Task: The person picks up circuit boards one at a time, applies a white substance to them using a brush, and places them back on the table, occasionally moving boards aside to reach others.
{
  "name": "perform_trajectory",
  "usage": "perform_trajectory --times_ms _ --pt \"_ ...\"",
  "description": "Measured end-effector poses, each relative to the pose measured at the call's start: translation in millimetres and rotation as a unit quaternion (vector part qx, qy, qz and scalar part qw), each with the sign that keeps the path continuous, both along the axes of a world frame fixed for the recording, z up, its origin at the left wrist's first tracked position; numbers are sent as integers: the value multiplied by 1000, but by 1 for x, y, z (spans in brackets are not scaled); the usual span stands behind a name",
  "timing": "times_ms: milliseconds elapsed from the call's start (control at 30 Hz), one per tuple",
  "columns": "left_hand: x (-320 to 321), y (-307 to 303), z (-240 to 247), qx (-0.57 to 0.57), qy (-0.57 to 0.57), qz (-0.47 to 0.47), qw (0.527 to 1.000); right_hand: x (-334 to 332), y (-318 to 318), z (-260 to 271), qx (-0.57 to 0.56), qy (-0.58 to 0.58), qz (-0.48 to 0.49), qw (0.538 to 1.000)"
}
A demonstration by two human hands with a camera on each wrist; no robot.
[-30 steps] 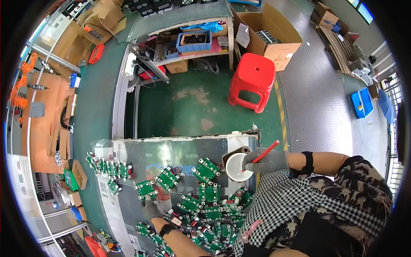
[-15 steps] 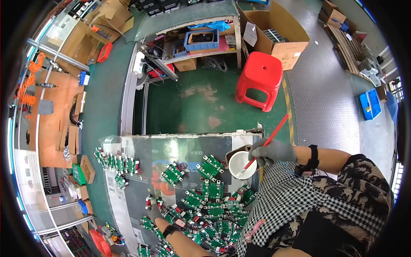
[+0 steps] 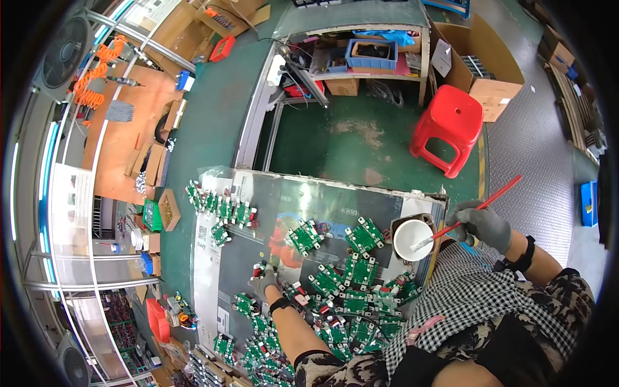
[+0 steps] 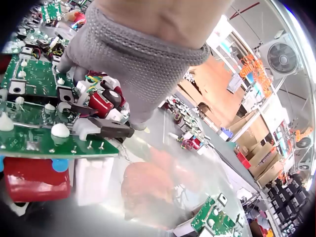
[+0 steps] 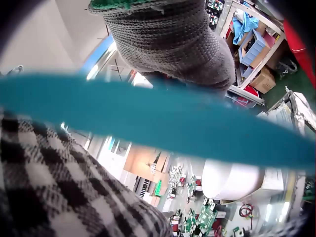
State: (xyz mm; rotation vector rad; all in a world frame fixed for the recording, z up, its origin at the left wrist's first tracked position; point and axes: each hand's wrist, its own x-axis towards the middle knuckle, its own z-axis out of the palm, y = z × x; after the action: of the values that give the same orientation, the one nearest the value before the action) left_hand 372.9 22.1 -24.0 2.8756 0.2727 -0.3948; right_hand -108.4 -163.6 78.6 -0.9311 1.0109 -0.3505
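Note:
My gloved left hand [image 3: 263, 285] grips a circuit board [image 3: 259, 269] at the left edge of the board pile. It is tilted so its red and black parts show, and the fingers hide much of it. In the left wrist view, the thumb and fingers of the grey glove [image 4: 133, 64] are around these parts, close beside other green boards [image 4: 34, 79]. My gloved right hand [image 3: 485, 227] holds a red-handled brush [image 3: 500, 192] with its pale bristle end inside the white cup [image 3: 405, 240]. A blurred blue strip [image 5: 158, 121] crosses the right wrist view.
Several green circuit boards [image 3: 358, 269] lie piled before my body, with two single boards [image 3: 304, 236] beyond and a row [image 3: 224, 208] at the table's far left. A red stool [image 3: 454, 113] stands past the table edge. Cardboard boxes [image 3: 496, 90] are behind it.
The head view has turned, shifting the scene right. My left hand has drawn the circuit board back toward the pile and tilted it, green face away. My right hand has moved back from the cup, uncovering more brush.

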Motion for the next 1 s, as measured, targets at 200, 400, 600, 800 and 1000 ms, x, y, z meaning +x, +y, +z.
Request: perform_trajectory --times_ms 200,400,600,800,1000 --pt "50 12 -62 182 -50 -87 978 -2 3 16 -9 58 -19 998" --pt "72 30 -55 -348 77 -27 934 2 2 23 -17 -52 -66 996" --pt "-5 48 -3 -506 9 -387 771 31 -8 38 -26 -231 10 972" --pt "-191 40 88 -764 279 -51 580 70 -7 60 -84 -274 112 951" --pt "-243 44 110 -745 380 99 539 77 -4 66 -67 -265 159 949"
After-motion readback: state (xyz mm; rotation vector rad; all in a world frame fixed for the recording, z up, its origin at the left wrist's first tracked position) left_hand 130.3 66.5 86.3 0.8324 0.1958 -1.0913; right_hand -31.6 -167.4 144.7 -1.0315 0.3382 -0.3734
